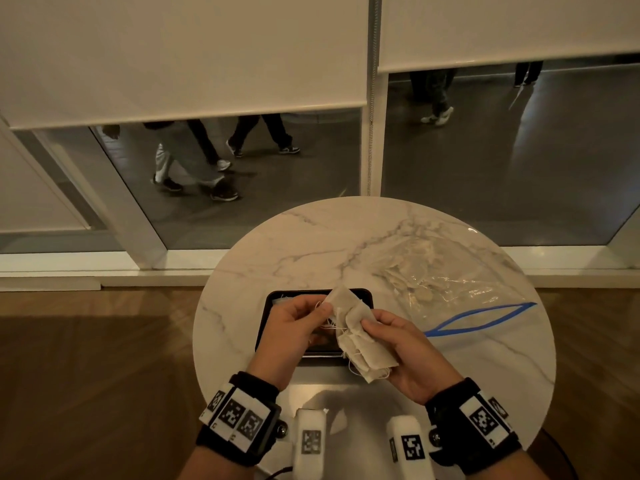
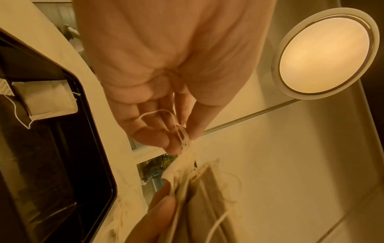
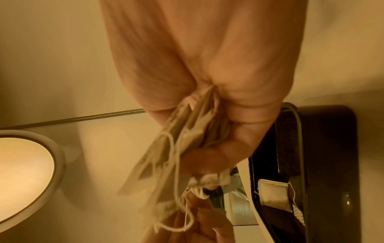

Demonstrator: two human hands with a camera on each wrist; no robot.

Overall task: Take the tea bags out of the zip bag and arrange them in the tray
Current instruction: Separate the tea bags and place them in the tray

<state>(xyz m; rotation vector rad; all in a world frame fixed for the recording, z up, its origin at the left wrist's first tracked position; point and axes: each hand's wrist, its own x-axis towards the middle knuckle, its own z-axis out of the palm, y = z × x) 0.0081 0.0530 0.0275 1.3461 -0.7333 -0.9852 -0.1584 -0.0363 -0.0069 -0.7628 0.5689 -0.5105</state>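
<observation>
tea bags [image 1: 360, 336] | pale, crumpled, strings tangled | held by both hands

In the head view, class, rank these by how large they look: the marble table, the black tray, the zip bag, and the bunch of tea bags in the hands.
1. marble table
2. zip bag
3. black tray and bunch of tea bags: unsure, since the hands hide much of the tray and the bunch is nearer the camera.

Office or lobby-like interior: round marble table [image 1: 311, 244] beside glass wall with roller blinds [image 1: 180, 53], passers-by [image 1: 194, 157] outside.
</observation>
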